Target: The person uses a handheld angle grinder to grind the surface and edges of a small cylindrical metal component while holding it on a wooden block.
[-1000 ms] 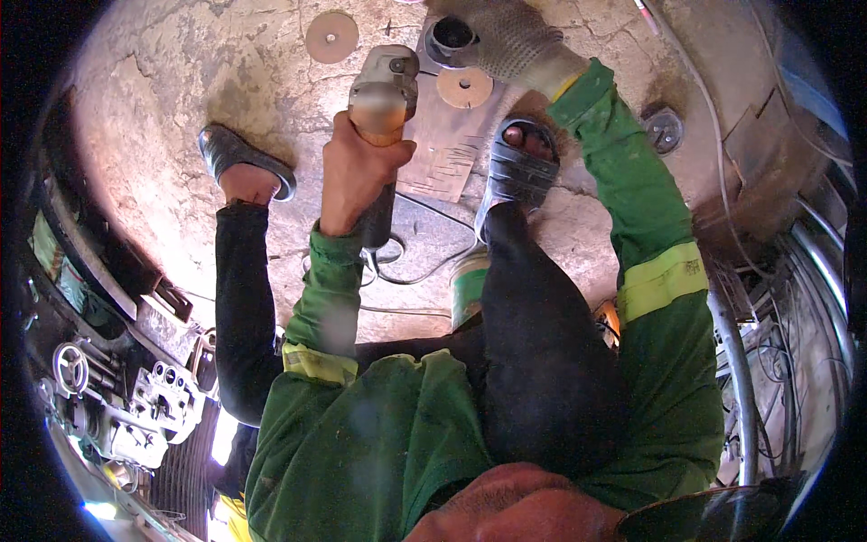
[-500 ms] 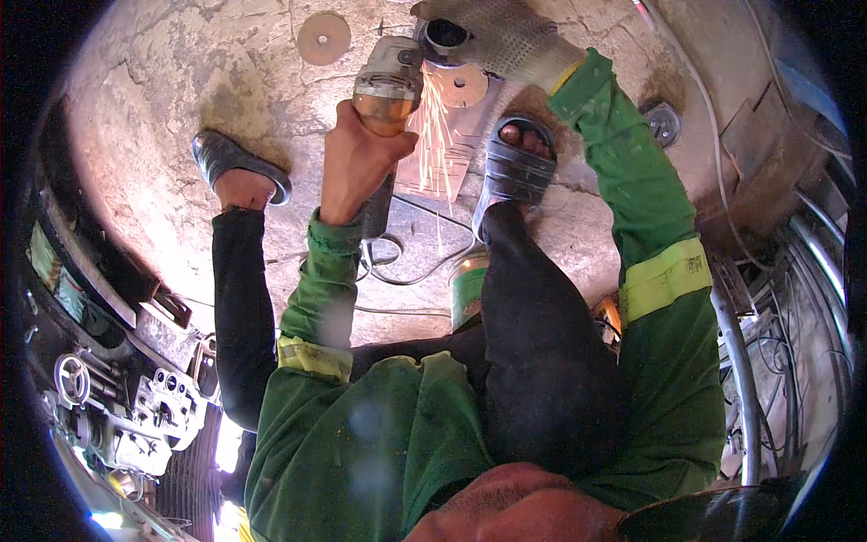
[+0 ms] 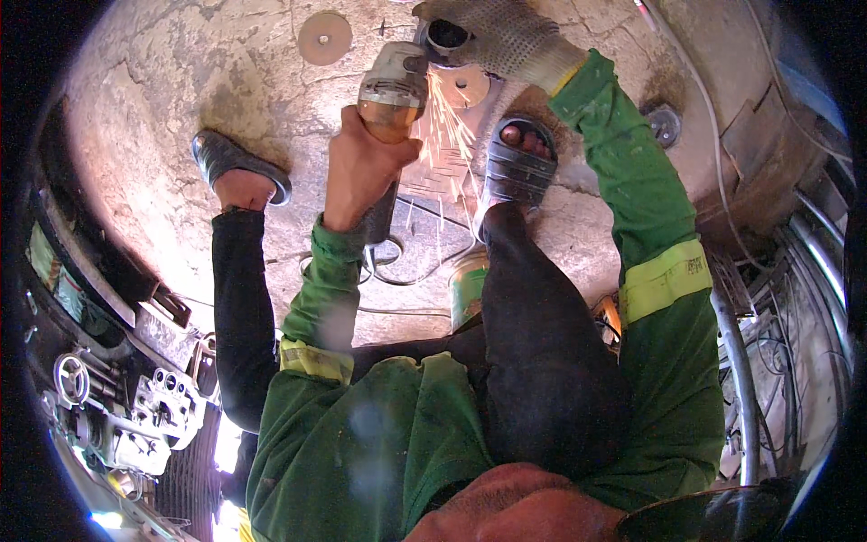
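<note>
My bare left hand [image 3: 366,167] is closed round the body of an angle grinder [image 3: 394,88]. The grinder's head touches or nearly touches a short round metal piece with a dark hollow end [image 3: 447,34]. My right hand [image 3: 513,38], in a dotted knit glove, grips that piece from its right side. Bright sparks [image 3: 444,122] stream down from the contact, which the grinder head partly hides. Below lies a flat sheet or board [image 3: 442,172] with dark marks. A tan disc [image 3: 463,84] rests just under the metal piece.
Another disc [image 3: 324,38] lies on the worn floor at the upper left. My sandalled feet stand apart, with a looping cord [image 3: 411,282] and a green can [image 3: 467,287] between the legs. Metal pipes [image 3: 736,379] line the right; a machine [image 3: 135,406] stands lower left.
The grinder and my left hand have shifted slightly right and down. The sparks now fan further right, toward my right foot. My right hand has barely moved.
</note>
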A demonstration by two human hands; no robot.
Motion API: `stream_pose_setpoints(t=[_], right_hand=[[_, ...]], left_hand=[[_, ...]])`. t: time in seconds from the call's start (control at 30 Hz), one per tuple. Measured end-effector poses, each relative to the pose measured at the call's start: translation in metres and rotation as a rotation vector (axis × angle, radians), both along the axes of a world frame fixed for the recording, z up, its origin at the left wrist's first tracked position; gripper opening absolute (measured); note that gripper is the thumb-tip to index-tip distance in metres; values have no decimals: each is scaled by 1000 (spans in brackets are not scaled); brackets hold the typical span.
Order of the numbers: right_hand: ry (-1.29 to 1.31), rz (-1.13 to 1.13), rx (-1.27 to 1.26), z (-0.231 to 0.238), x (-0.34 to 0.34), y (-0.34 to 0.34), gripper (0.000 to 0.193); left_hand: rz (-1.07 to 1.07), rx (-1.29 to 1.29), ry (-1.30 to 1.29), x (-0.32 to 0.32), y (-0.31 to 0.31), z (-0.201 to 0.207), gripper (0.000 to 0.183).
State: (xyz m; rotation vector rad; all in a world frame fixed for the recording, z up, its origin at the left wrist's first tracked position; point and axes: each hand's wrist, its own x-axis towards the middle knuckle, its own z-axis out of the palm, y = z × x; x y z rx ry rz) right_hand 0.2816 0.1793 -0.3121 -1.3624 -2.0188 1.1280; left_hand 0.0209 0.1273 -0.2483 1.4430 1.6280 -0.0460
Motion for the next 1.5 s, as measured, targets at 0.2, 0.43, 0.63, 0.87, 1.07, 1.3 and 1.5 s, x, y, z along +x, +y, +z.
stream_pose_setpoints(t=[0.2,0.43,0.63,0.87,1.07,1.3,1.5], right_hand=[[-75,34,-132,19,-2,6,52],[-9,1,-40,6,-1,1,54],[-80,-7,18,1,1,-1,56],[-183,5,-54,9,-2,0,57],[-117,14,-44,9,-1,1,56],[-114,-11,-20,8,-1,0,54],[-119,17,-59,11,-2,3,54]], left_hand=[[-43,44,5,-1,-4,-1,67],[-27,11,21,-2,3,0,66],[-20,7,-28,4,-4,5,66],[5,-75,67,1,-1,1,71],[-43,-17,15,6,-7,6,68],[-22,42,43,0,-2,1,69],[-14,-31,-10,2,-13,3,68]])
